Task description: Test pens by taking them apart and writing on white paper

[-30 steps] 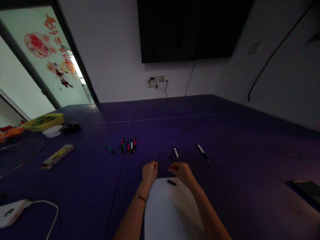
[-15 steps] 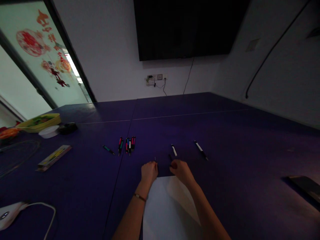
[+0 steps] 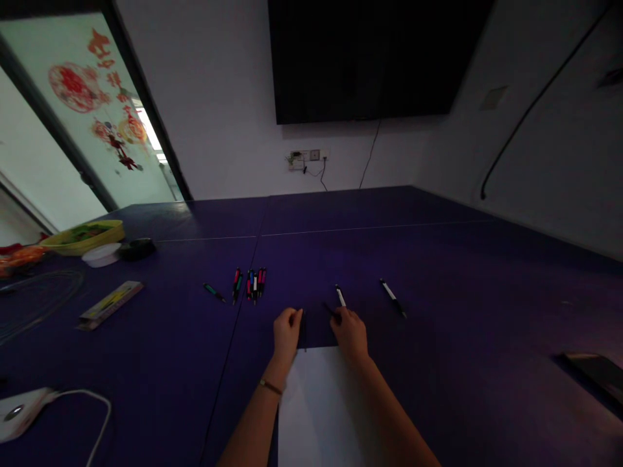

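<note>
My left hand (image 3: 287, 332) is closed in a pinch just beyond the top edge of the white paper (image 3: 316, 402). From its fingertips a thin dark pen part (image 3: 305, 338) hangs toward the paper; its exact kind is too dim to tell. To the right, my right hand (image 3: 351, 332) is closed around a short dark pen piece (image 3: 331, 309), which pokes out up and left. Right behind those fingers lies a white pen barrel (image 3: 340, 296), its near end covered by the hand. Farther right rests a white-and-black pen (image 3: 393, 298).
Several coloured pens (image 3: 254, 285) lie grouped left of centre, with a green pen (image 3: 214, 292) beside them. At the left are a narrow box (image 3: 111, 305), a yellow basket (image 3: 82, 245), a white bowl (image 3: 101, 255) and a corded white device (image 3: 22, 415). A phone (image 3: 596, 376) lies far right.
The thin part at my left hand pointed away from me before and now extends toward the paper. My right hand has shifted slightly toward the white barrel, partly covering it. The view tilted slightly.
</note>
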`<state>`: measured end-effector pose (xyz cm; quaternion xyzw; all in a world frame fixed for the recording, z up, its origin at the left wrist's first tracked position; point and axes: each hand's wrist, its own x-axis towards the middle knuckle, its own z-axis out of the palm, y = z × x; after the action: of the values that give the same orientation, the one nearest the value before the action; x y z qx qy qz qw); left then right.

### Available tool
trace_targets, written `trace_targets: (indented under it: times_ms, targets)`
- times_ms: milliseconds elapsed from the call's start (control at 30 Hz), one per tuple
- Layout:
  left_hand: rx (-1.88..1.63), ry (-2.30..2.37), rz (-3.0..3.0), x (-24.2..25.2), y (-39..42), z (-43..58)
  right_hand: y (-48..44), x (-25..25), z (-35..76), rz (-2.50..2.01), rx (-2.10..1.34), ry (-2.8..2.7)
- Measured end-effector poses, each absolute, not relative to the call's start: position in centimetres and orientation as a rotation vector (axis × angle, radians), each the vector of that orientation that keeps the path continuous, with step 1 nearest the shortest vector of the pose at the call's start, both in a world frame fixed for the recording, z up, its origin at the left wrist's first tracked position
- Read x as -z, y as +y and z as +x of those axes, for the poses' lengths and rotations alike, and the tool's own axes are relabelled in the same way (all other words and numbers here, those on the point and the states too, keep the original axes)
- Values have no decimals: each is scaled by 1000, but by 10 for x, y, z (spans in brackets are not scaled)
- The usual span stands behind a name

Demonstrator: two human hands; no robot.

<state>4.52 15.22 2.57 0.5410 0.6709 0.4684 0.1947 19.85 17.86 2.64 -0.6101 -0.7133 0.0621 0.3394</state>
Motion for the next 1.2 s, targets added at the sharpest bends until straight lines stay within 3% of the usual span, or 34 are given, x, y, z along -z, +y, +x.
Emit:
trace_targets:
  times_ms: [200,467,1033,1200]
  targets:
    - [-1476,1205,1044,-29,155,47,167,-29,186,-1077,-582,-1754]
    - [-1608,1077,825,-31,154,46,166,-26,185,-1139,-869,-1436]
    - [-1414,1094,1100,-27,152,53,156,-34,182,-1000,-593,-1709]
    - [-1383,1167,1342,-34,146,56,155,-32,182,-1083,-679,-1638]
